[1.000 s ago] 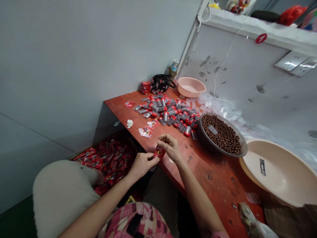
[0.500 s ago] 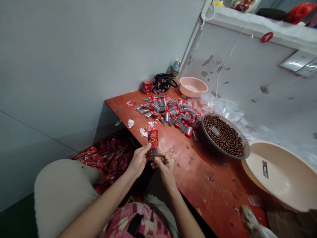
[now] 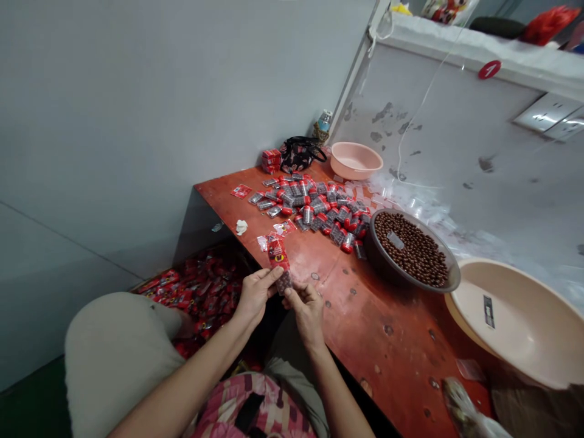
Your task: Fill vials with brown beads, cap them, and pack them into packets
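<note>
Between my two hands, over the table's near edge, is a small packet [image 3: 277,252] with a printed red upper part. Rows of dark brown balls show through its lower part. My left hand [image 3: 255,293] pinches its left side with thumb and fingers. At the lower right corner my right hand [image 3: 307,307] grips it, thumb on top. Just beyond the packet lie flat red printed wrappers [image 3: 285,227]. Farther back spreads a heap of small clear containers [image 3: 314,204] with red ends and dark contents.
On the orange-red table [image 3: 365,322] stand a grey bowl [image 3: 385,263] of brown balls, a large cream basin [image 3: 538,328] and a pink basin [image 3: 356,159]. A black patterned bag [image 3: 298,155] sits beside red boxes [image 3: 271,161]. Many red packets [image 3: 205,292] fill a container below left.
The packet's red top has tilted to the left. Both hands keep hold of it in nearly the same place, and the things on the table have stayed put.
</note>
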Demonstrator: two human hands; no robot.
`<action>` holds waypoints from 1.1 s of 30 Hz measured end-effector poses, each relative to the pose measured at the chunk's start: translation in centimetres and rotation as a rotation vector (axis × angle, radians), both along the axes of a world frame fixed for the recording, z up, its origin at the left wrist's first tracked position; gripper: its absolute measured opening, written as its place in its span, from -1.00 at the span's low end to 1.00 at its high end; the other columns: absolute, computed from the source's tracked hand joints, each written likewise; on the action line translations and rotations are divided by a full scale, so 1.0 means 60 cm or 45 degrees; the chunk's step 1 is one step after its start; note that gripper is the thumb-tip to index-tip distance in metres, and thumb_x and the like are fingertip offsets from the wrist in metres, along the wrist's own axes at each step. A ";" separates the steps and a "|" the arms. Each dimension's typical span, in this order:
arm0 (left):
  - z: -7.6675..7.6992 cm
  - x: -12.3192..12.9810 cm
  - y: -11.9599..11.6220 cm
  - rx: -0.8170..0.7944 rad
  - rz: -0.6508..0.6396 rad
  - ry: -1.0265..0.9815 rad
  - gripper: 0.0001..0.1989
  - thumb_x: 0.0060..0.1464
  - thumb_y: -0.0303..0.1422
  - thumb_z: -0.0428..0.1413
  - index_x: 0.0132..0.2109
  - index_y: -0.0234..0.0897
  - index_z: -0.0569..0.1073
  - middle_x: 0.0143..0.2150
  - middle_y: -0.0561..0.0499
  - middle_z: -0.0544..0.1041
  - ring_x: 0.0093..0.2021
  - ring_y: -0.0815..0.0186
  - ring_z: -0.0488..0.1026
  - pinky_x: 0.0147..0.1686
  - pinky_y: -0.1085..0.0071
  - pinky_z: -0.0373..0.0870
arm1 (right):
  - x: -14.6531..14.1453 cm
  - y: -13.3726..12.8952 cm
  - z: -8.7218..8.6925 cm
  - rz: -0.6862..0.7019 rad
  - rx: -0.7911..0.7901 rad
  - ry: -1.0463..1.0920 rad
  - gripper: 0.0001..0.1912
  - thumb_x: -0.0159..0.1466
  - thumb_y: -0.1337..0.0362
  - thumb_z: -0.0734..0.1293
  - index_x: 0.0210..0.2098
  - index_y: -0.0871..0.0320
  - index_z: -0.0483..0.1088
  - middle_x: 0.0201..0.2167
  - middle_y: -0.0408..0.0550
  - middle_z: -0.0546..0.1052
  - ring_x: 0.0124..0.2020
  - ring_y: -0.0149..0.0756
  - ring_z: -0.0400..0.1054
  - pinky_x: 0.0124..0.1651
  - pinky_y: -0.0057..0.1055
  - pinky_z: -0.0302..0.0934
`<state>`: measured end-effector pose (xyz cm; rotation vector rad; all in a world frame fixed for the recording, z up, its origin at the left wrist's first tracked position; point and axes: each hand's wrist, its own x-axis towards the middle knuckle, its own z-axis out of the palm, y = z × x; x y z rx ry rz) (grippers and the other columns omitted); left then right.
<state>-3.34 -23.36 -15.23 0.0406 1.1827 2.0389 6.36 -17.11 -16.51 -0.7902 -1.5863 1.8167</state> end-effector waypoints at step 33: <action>-0.008 -0.005 0.008 0.050 -0.059 -0.047 -0.77 -0.28 -0.32 0.26 -0.50 -0.43 0.45 -0.55 0.00 0.47 -0.55 0.39 0.37 -0.45 0.41 0.32 | 0.014 -0.014 -0.009 -0.099 0.232 -0.042 -0.86 0.06 0.28 0.34 -0.35 0.16 0.42 -0.46 -0.12 0.46 -0.45 -0.37 0.33 -0.37 -0.44 0.25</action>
